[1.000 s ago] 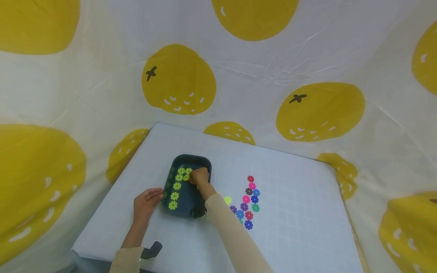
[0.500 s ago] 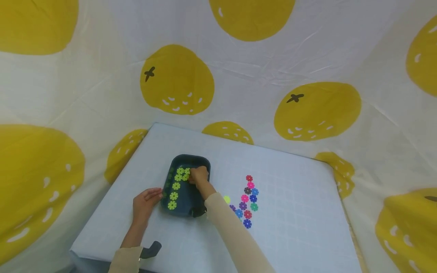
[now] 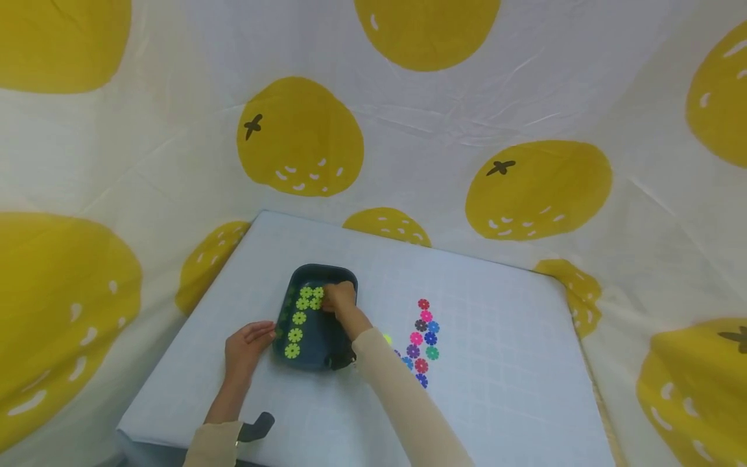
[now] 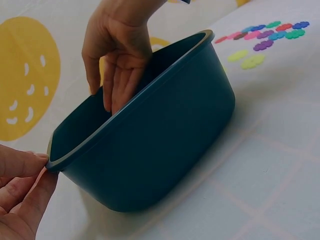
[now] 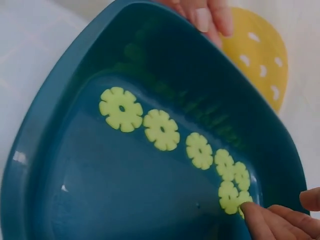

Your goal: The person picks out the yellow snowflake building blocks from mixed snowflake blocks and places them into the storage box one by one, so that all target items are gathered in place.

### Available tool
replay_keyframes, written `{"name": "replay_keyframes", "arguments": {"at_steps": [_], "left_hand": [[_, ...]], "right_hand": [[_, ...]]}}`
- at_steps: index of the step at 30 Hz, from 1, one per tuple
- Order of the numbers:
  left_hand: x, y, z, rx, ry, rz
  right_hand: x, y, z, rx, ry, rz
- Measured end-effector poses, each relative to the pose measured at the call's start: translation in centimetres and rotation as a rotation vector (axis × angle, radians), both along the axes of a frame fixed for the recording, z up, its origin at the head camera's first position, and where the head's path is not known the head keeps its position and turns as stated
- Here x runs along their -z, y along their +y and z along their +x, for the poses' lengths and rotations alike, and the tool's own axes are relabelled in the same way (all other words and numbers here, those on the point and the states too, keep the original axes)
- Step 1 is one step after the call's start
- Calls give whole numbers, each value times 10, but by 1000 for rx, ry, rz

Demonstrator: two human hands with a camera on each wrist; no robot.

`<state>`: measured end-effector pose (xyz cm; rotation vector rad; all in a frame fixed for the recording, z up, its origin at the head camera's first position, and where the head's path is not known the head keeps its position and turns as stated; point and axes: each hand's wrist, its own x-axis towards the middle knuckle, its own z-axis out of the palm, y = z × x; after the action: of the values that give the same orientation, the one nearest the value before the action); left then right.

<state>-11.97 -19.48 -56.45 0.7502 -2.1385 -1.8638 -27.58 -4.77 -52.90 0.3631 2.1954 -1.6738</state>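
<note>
A deep teal tub (image 3: 321, 334) stands on the table, with several yellow-green flower-shaped discs (image 5: 131, 112) lying flat in a line along its floor. At the far end the discs bunch into a small cluster (image 5: 228, 197). My left hand (image 3: 248, 347) pinches the tub's near-left rim (image 4: 57, 165), thumb above and fingers beneath. Reaching down into the tub, my right hand (image 3: 341, 301) has its fingers extended, and a fingertip (image 5: 250, 210) touches one disc of the cluster, partly covering it. The right thumb (image 5: 311, 199) stays apart from the fingers.
To the right of the tub lie several multicoloured flower discs (image 3: 416, 338), partly behind my right sleeve (image 3: 397, 395). Loose yellow discs (image 4: 252, 61) lie between them and the tub. A patterned cloth (image 3: 408, 130) hangs behind the white table (image 3: 502, 363).
The head view has shifted slightly, so the scene slides a little left. Both hands keep their places at the tub, and the discs stay in the same arrangement.
</note>
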Motion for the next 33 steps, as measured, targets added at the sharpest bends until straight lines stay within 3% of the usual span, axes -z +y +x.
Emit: {"name": "replay_keyframes", "arguments": {"at_steps": [10, 18, 33], "left_hand": [[1, 1, 2, 0, -13, -6], [-1, 0, 1, 0, -11, -9], [2, -1, -1, 3, -22, -34]], "right_hand": [[-3, 17, -9, -59, -76, -205], [-9, 28, -17, -36, -129, -274], [-20, 91, -36, 34, -142, -403]]}}
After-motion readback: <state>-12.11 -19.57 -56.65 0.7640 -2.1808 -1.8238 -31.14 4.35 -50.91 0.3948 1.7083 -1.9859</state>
